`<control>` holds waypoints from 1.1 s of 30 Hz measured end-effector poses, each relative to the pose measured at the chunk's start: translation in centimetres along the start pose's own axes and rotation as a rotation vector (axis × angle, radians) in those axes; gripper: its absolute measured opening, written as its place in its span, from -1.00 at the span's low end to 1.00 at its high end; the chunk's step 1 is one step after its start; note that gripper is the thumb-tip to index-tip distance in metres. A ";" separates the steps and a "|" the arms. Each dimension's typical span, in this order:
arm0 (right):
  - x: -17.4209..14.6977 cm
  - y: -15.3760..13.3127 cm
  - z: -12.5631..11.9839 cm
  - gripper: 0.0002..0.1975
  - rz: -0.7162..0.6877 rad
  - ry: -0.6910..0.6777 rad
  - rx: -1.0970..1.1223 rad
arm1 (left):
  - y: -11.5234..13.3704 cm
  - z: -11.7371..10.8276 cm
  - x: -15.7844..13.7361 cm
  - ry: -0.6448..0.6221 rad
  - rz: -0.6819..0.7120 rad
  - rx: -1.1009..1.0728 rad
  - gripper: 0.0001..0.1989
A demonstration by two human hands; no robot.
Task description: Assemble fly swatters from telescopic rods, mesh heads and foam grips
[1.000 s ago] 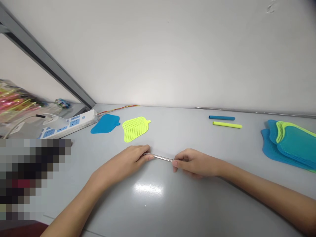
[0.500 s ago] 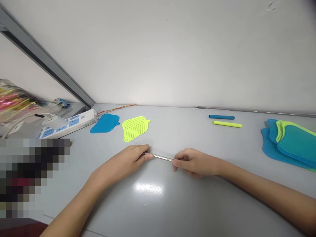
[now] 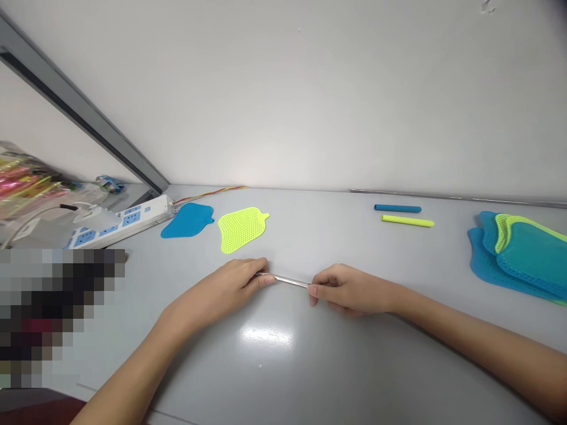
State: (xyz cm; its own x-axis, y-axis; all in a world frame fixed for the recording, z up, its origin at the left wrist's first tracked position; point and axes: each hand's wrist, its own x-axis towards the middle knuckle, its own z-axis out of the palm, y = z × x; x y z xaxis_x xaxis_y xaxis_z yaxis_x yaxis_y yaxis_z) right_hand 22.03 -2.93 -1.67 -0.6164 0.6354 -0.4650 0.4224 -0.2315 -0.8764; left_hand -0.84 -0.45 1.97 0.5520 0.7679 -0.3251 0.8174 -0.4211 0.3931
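A thin silver metal rod (image 3: 291,281) spans the gap between my two hands, low over the grey table. My left hand (image 3: 237,283) pinches its left end between thumb and fingers, and my right hand (image 3: 343,290) pinches the other end. Both tips of the rod are covered by fingers. Beyond my left hand lie a blue fly swatter head (image 3: 186,221) and a yellow-green perforated one (image 3: 243,229). Past my right hand rest a blue handle tube (image 3: 397,208) and a yellow-green handle tube (image 3: 407,221), side by side.
At the right edge is a pile of blue and yellow-green swatter heads (image 3: 531,257). Several metal rods (image 3: 443,196) lie along the wall. A white power strip (image 3: 155,206) with cables stands at left, near bagged colourful items (image 3: 26,177). A blurred-out patch covers the lower left.
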 end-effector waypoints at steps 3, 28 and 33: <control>0.0 0.1 0.0 -0.63 0.003 0.001 0.001 | -0.1 0.0 0.0 0.000 0.001 0.001 -0.65; -0.3 0.0 -0.3 -0.62 0.025 -0.026 0.014 | 0.3 0.8 0.4 0.080 0.169 0.224 -0.59; -0.2 0.1 -0.4 -0.63 0.003 -0.025 0.014 | 0.2 0.8 0.5 0.081 0.165 0.248 -0.60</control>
State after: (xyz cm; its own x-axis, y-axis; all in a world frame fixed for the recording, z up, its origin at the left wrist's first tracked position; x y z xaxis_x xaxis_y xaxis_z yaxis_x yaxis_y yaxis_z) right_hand 22.47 -2.83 -1.58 -0.6318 0.6163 -0.4702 0.4147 -0.2438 -0.8767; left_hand -0.24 -0.58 1.18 0.6740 0.7110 -0.2006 0.7385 -0.6410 0.2094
